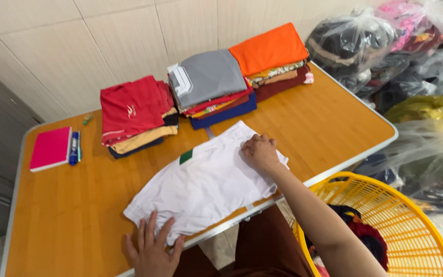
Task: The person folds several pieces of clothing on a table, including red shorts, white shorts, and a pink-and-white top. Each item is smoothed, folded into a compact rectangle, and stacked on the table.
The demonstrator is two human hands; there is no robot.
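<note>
A white garment point(206, 182) with a small green patch lies spread flat near the front edge of the wooden table point(67, 215). My left hand point(152, 249) rests palm down with fingers apart on the garment's near left corner. My right hand point(259, 152) presses on its right side, fingers curled over the cloth's edge.
Three stacks of folded clothes stand at the back: a red-topped one point(134, 113), a grey-topped one point(208, 82), an orange-topped one point(273, 51). A pink notebook point(51, 149) and pens point(74, 147) lie at left. A yellow basket point(390, 225) with clothes and plastic bags point(380, 41) stand right.
</note>
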